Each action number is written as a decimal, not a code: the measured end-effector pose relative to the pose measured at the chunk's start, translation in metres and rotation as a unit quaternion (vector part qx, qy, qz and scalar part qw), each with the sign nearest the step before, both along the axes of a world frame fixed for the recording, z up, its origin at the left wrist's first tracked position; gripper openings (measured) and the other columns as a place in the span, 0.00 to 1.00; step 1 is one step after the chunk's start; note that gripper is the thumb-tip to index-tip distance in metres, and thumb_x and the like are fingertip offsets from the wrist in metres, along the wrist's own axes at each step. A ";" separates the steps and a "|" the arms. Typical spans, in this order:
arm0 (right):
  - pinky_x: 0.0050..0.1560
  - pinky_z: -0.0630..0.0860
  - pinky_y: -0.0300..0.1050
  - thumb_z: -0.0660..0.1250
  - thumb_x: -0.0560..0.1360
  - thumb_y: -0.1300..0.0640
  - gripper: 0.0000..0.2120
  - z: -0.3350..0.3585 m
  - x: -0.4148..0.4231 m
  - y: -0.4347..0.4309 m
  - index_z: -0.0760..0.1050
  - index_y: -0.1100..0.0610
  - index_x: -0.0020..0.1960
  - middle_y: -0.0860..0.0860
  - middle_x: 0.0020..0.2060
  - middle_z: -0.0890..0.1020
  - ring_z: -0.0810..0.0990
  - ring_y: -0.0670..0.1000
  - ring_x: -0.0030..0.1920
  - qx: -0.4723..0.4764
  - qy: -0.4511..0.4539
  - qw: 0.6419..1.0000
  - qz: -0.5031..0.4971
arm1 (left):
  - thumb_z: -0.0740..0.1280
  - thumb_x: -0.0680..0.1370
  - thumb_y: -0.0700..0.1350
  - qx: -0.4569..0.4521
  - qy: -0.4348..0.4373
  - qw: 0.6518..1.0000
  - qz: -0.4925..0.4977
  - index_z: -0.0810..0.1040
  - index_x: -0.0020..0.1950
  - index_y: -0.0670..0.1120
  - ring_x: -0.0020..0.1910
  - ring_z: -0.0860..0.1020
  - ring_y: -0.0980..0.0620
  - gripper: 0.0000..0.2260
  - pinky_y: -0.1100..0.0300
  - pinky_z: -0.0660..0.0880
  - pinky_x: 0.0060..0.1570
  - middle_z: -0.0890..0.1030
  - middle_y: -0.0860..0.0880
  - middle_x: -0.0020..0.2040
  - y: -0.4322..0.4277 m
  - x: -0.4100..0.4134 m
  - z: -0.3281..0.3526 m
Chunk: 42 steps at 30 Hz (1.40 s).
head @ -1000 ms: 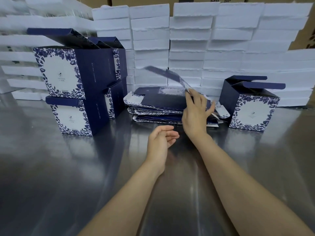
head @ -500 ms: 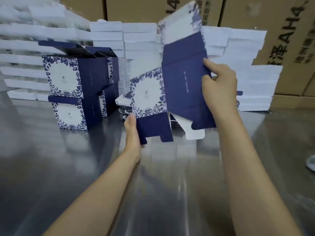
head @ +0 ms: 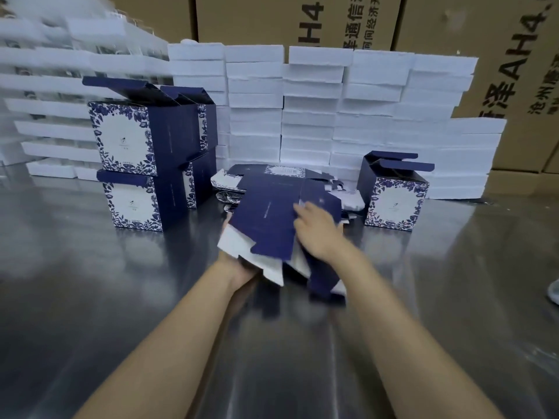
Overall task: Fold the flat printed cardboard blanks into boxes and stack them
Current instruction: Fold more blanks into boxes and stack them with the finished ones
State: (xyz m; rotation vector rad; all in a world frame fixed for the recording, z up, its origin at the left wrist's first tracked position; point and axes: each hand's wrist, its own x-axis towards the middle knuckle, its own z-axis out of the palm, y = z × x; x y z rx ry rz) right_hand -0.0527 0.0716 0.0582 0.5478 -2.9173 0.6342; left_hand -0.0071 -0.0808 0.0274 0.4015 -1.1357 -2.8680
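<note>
I hold a navy and white cardboard blank [head: 266, 219] low over the steel table [head: 90, 297], partly opened, its navy panel facing up. My left hand [head: 242, 272] grips its lower left edge from underneath, mostly hidden by the card. My right hand [head: 317, 231] presses on its right side, fingers over the navy panel. Behind it lies a pile of flat blanks [head: 272, 173]. Folded boxes with blue floral fronts stand stacked at the left [head: 136, 155]. One folded box [head: 396, 198] with open top flaps stands at the right.
A wall of stacked white foam pieces [head: 332, 116] runs along the back of the table. Brown shipping cartons [head: 499, 71] rise behind them. A grey object [head: 554, 290] shows at the right edge.
The blank was lifted off the pile, held upright in both hands, and has now been brought down and tilted flat toward the table. My view has dropped with it.
</note>
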 end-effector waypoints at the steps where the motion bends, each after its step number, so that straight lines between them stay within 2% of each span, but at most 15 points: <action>1: 0.75 0.47 0.60 0.46 0.83 0.50 0.24 -0.021 -0.001 0.002 0.53 0.50 0.78 0.52 0.78 0.52 0.50 0.54 0.78 0.044 -0.031 0.999 -0.009 | 0.52 0.81 0.61 0.024 0.025 0.999 -0.002 0.70 0.71 0.43 0.63 0.75 0.41 0.28 0.49 0.70 0.62 0.74 0.40 0.68 -0.005 -0.002 -0.001; 3: 0.75 0.42 0.62 0.44 0.82 0.45 0.25 -0.050 -0.002 0.007 0.49 0.47 0.79 0.48 0.79 0.48 0.45 0.53 0.78 0.104 -0.076 0.991 -0.026 | 0.55 0.77 0.65 0.051 0.072 0.996 0.014 0.75 0.67 0.43 0.55 0.79 0.42 0.31 0.49 0.72 0.57 0.80 0.41 0.61 -0.020 -0.002 -0.001; 6: 0.74 0.41 0.62 0.44 0.82 0.43 0.26 -0.054 -0.003 0.011 0.49 0.47 0.79 0.47 0.79 0.48 0.43 0.52 0.78 0.122 -0.076 0.989 -0.024 | 0.54 0.79 0.61 0.055 0.127 0.987 0.077 0.77 0.62 0.42 0.61 0.78 0.45 0.27 0.49 0.72 0.61 0.81 0.44 0.60 -0.047 -0.010 -0.002; 7: 0.74 0.41 0.62 0.44 0.82 0.43 0.26 -0.053 -0.003 0.011 0.49 0.47 0.79 0.47 0.79 0.48 0.43 0.52 0.78 0.126 -0.073 0.989 -0.022 | 0.54 0.80 0.58 0.014 0.152 0.984 0.094 0.78 0.61 0.42 0.62 0.78 0.48 0.24 0.50 0.70 0.65 0.82 0.45 0.59 -0.051 -0.011 0.001; 9: 0.74 0.41 0.61 0.44 0.82 0.44 0.26 -0.051 -0.004 0.011 0.49 0.48 0.79 0.48 0.79 0.48 0.43 0.52 0.78 0.127 -0.073 0.989 -0.020 | 0.57 0.82 0.51 -0.187 0.166 0.960 0.128 0.82 0.56 0.44 0.61 0.79 0.52 0.17 0.49 0.64 0.71 0.83 0.48 0.57 -0.053 -0.010 0.008; 11: 0.74 0.41 0.62 0.45 0.82 0.45 0.26 -0.053 -0.004 0.009 0.51 0.48 0.79 0.48 0.79 0.49 0.44 0.52 0.78 0.123 -0.069 0.990 -0.019 | 0.62 0.81 0.43 -0.443 0.202 0.863 0.136 0.85 0.46 0.48 0.59 0.79 0.53 0.12 0.47 0.58 0.74 0.84 0.50 0.54 -0.046 -0.010 0.011; 13: 0.74 0.43 0.62 0.48 0.81 0.46 0.25 -0.053 -0.005 0.009 0.55 0.48 0.77 0.49 0.78 0.52 0.47 0.52 0.78 0.109 -0.049 0.993 -0.020 | 0.63 0.81 0.43 -0.678 0.224 0.697 0.073 0.84 0.46 0.54 0.63 0.76 0.58 0.11 0.50 0.48 0.76 0.80 0.56 0.60 -0.030 -0.008 0.003; 16: 0.74 0.43 0.61 0.49 0.81 0.46 0.25 -0.056 -0.006 0.009 0.56 0.47 0.77 0.48 0.78 0.54 0.48 0.50 0.77 0.097 -0.037 0.994 -0.013 | 0.53 0.84 0.52 -0.830 0.161 0.522 -0.115 0.67 0.74 0.54 0.77 0.54 0.56 0.19 0.49 0.41 0.75 0.59 0.56 0.78 -0.003 -0.011 -0.022; 19: 0.74 0.40 0.59 0.46 0.81 0.46 0.25 -0.057 -0.009 0.010 0.51 0.45 0.78 0.47 0.79 0.50 0.45 0.49 0.78 0.109 -0.056 0.992 -0.014 | 0.46 0.84 0.56 -0.871 0.096 0.449 -0.176 0.52 0.79 0.54 0.78 0.45 0.54 0.23 0.44 0.37 0.74 0.49 0.56 0.80 0.009 -0.016 -0.026; 24: 0.74 0.42 0.56 0.47 0.81 0.44 0.25 -0.057 -0.008 0.011 0.53 0.45 0.78 0.50 0.79 0.50 0.45 0.50 0.78 0.095 -0.051 0.994 -0.032 | 0.43 0.83 0.58 -0.881 0.041 0.433 -0.187 0.47 0.79 0.53 0.78 0.42 0.52 0.25 0.42 0.36 0.74 0.45 0.54 0.80 0.011 -0.020 -0.025; 30: 0.73 0.36 0.59 0.45 0.80 0.38 0.30 -0.056 -0.008 0.015 0.48 0.47 0.79 0.62 0.77 0.43 0.39 0.60 0.77 0.100 -0.101 0.981 -0.135 | 0.42 0.80 0.66 -0.883 -0.094 0.438 -0.139 0.44 0.80 0.47 0.78 0.41 0.49 0.34 0.41 0.36 0.73 0.41 0.48 0.80 -0.006 -0.024 -0.020; 33: 0.74 0.44 0.60 0.51 0.79 0.40 0.28 -0.057 -0.009 0.022 0.62 0.52 0.74 0.63 0.75 0.56 0.50 0.62 0.76 0.074 -0.064 0.980 -0.174 | 0.42 0.79 0.67 -0.867 -0.211 0.444 -0.079 0.44 0.79 0.44 0.78 0.40 0.41 0.37 0.39 0.37 0.72 0.41 0.40 0.79 -0.021 -0.020 -0.021; 36: 0.68 0.60 0.54 0.58 0.77 0.45 0.15 -0.057 -0.011 0.025 0.76 0.50 0.58 0.53 0.62 0.73 0.68 0.58 0.67 -0.018 0.000 0.994 -0.106 | 0.47 0.81 0.62 -0.862 -0.193 0.469 -0.010 0.57 0.77 0.42 0.76 0.53 0.38 0.31 0.43 0.51 0.73 0.55 0.37 0.77 -0.029 -0.016 -0.020; 39: 0.64 0.69 0.46 0.63 0.78 0.50 0.15 -0.053 -0.012 0.024 0.76 0.51 0.63 0.49 0.61 0.76 0.75 0.52 0.62 -0.204 -0.032 0.978 -0.031 | 0.53 0.81 0.56 -0.825 -0.126 0.543 0.092 0.70 0.69 0.45 0.67 0.68 0.39 0.22 0.49 0.64 0.64 0.73 0.41 0.67 -0.037 -0.017 -0.016; 42: 0.51 0.71 0.28 0.63 0.79 0.58 0.11 -0.046 -0.010 0.030 0.76 0.51 0.60 0.47 0.55 0.80 0.79 0.42 0.54 -0.474 -0.068 0.878 -0.010 | 0.56 0.80 0.53 -0.717 -0.106 0.675 0.136 0.77 0.59 0.49 0.60 0.74 0.41 0.15 0.53 0.69 0.54 0.79 0.44 0.58 -0.048 -0.019 -0.009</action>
